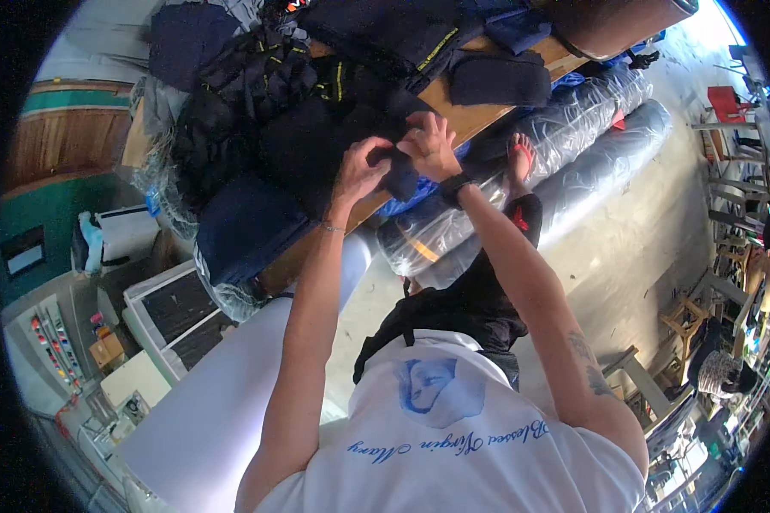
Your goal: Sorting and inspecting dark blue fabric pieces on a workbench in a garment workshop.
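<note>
My left hand (364, 168) is at the edge of a wooden table, thumb and finger pinching a small dark fabric piece (402, 178). Close beside it, my right hand (431, 146), with a black band on the wrist, grips the same piece between thumb and fingertips while its other fingers spread. The lower part of this piece hangs over the table edge. Black fabric (308, 138) lies heaped behind and to the left of my hands; its folds merge in the dark. A folded navy cloth (247, 221) rests at the near left.
The wooden tabletop (446, 96) shows between fabric stacks. A dark folded piece (500, 80) sits farther right. Plastic-wrapped rolls (590, 173) lie on the floor beside my foot. A large white roll or sheet (221, 385) is at lower left. Wooden stools (685, 317) stand at right.
</note>
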The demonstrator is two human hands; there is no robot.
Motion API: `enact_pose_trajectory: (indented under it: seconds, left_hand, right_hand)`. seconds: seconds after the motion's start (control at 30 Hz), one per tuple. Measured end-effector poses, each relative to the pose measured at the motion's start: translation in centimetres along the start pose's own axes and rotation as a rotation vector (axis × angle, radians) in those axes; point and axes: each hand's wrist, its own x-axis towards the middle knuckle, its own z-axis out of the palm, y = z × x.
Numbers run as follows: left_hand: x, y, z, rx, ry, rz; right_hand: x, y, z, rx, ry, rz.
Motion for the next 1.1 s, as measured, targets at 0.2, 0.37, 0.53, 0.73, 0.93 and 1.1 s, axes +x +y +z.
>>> enact_pose_trajectory:
  seconds: [0.2,0.37,0.53,0.73,0.93,1.1]
  left_hand:
    - [0.4,0.6,0.8,-0.227,0.161,-0.198]
    - [0.8,0.4,1.5,-0.214,0.303,-0.204]
    - [0.8,0.1,1.3,-0.204,0.209,-0.224]
    - [0.9,-0.2,1.0,-0.137,0.117,-0.144]
    - [0.8,-0.1,1.0,-0.045,0.112,-0.089]
    - [0.8,0.5,1.0,-0.076,0.111,-0.137]
  right_hand:
    - [0.1,-0.1,1.1,0.057,0.185,0.131]
    - [-4.4,0.3,-1.4,-0.02,-0.01,0.003]
    - [-5.6,-0.2,-1.4,-0.013,-0.086,0.011]
    - [-4.8,-0.2,-0.5,-0.032,-0.04,0.003]
    - [-4.2,0.2,-0.5,0.007,-0.112,0.051]
    - [-5.0,0.1,-1.5,-0.04,-0.205,-0.019]
